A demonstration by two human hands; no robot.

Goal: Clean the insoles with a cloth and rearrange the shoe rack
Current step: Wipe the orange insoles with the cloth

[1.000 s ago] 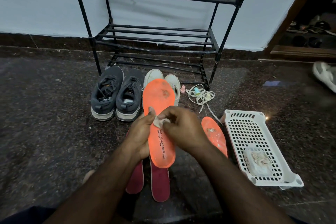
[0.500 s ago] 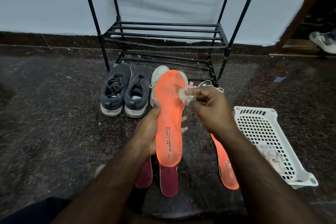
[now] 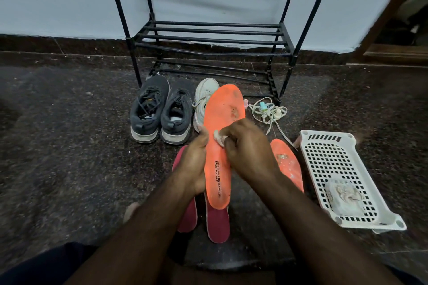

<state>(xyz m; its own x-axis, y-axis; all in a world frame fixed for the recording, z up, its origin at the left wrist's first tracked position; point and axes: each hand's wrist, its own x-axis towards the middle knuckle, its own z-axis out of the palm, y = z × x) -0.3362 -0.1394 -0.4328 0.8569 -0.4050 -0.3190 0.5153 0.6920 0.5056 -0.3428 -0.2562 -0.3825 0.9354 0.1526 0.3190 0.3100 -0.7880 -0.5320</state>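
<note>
Shoe rack (image 3: 213,37): black, three tiers, against the far wall; no shoes on the tiers in view.
Floor (image 3: 69,146): dark speckled stone, carries everything else.
Basket (image 3: 308,143): white perforated plastic, near right, with a crumpled pale wad lying in it.
Dark shoes (image 3: 162,111): a pair side by side on the floor, in front of the rack at left.
White shoe (image 3: 203,97): just right of the dark pair, partly behind the raised insole.
Held insole (image 3: 222,127): orange, toe end pointing away, a dirty patch near the toe.
Second orange insole (image 3: 289,164): on the floor right of the hands, soiled at the toe.
Maroon insoles (image 3: 217,227): two on the floor beneath the held one.
Left hand (image 3: 194,164): clamped round the left edge of the held insole.
Right hand (image 3: 247,148): fingers curled, pinching the cloth against the insole's middle.
Cloth (image 3: 218,137): small pale scrap.
Risk: the thin insole may flex or twist out of the one-sided grip under hard rubbing; the small scrap may smear dirt rather than lift it.
</note>
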